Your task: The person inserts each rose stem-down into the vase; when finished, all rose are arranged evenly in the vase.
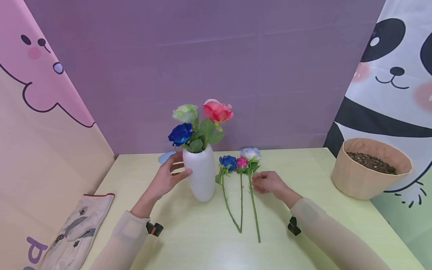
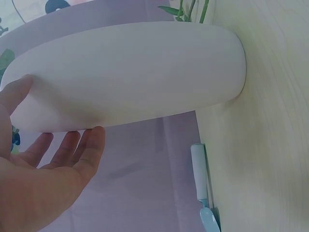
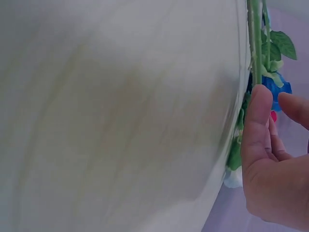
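A tall white vase (image 1: 200, 176) stands upright on the table, holding a coral-pink rose (image 1: 217, 111), a pale green rose (image 1: 186, 113) and a blue rose (image 1: 180, 134). My left hand (image 1: 165, 178) holds the vase's upper left side, thumb on the front and fingers against the side. To its right lie three loose artificial flowers: a blue rose (image 1: 228, 162), a small magenta flower (image 1: 241, 162) and a pale lavender-white flower (image 1: 250, 153). My right hand (image 1: 270, 183) is beside the lavender-white flower's stem (image 1: 255, 210). Its thumb and index finger (image 3: 256, 128) are apart, a fingertip right at a green stem.
A tan pot (image 1: 351, 180) with dark soil (image 1: 371, 163) stands at the right edge. Grey fabric gloves (image 1: 79, 228) lie at the left edge. Behind the vase is a light-blue hand trowel (image 2: 198, 171). A purple backdrop (image 1: 219, 56) rises behind the table (image 1: 209, 247).
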A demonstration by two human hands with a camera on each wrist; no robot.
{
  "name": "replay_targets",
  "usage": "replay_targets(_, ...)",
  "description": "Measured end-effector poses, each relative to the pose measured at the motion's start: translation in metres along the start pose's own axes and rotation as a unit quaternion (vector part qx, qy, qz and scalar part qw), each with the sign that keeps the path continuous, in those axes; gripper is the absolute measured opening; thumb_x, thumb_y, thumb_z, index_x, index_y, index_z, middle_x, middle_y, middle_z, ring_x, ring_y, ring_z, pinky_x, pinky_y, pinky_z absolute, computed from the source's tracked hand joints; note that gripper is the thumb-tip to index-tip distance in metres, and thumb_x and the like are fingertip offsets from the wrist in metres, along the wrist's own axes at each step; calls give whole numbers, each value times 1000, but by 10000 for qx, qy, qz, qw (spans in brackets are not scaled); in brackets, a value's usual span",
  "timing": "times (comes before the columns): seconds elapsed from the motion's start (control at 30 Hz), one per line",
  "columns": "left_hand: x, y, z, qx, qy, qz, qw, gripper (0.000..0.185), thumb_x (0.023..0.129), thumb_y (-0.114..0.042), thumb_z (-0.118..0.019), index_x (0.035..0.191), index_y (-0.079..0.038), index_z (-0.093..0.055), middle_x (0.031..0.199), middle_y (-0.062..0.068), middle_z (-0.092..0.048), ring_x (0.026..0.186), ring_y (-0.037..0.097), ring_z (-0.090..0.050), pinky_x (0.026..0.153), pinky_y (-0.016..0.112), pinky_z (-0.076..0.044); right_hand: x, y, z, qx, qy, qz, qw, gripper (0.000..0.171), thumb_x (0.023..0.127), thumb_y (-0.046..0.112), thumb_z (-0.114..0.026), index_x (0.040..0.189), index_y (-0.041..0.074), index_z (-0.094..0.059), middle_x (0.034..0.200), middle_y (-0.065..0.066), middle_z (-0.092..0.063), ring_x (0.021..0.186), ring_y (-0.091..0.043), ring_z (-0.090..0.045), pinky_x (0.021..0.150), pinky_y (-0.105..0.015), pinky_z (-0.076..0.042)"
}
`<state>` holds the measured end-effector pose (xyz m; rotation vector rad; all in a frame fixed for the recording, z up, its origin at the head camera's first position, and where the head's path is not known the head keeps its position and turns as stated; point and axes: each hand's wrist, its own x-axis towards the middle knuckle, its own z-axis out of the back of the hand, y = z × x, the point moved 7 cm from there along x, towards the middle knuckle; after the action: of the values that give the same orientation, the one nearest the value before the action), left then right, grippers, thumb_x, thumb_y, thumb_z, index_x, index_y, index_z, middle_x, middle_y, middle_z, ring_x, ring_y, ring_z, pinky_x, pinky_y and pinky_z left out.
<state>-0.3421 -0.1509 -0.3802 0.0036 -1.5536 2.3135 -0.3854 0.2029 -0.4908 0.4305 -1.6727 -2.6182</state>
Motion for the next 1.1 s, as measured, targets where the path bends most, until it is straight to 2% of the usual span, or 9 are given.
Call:
replay_targets(0.4, 1, 2, 0, 39, -3, 48, 10000, 71, 92, -34, -73, 151, -20, -35, 150, 10, -45, 136, 36, -51, 103, 52, -52, 6, -5, -9, -63, 300, -107, 9995, 31, 98, 10, -61, 122, -9, -62, 96, -16, -74, 79, -16, -71, 74, -33, -63)
replay_targets(0.77, 1, 3, 0, 37, -8, 59, 10000, 71, 92, -34, -73, 151, -20, -35, 150, 11, -45, 136, 38, -50, 103, 52, -53, 6, 0, -15, -94, 283, -222, 9993, 29, 98, 8, -61, 120, -10, -63, 89, -13, -73, 74, -14, -68, 69, -30, -62)
replay_targets(0.93, 1, 4, 0, 0, 5, 62, 10000, 71, 92, -34, -73, 151, -20, -35, 149, 11, -45, 136, 38, -50, 103, 52, -53, 4, 4, -14, -19, 319, -219, 9993, 29, 97, 8, -61, 120, -11, -62, 90, -14, -73, 75, -13, -68, 69, -30, -62)
replay_targets(1.1, 0, 3, 0, 14, 0, 64, 10000, 71, 92, -34, -73, 151, -20, -36, 150, 10, -45, 136, 38, -50, 103, 52, -53, 3, 7, -10, 101, 360, -175, 9991, 32, 98, 8, -59, 123, -12, -59, 99, -15, -72, 80, -14, -68, 74, -31, -62)
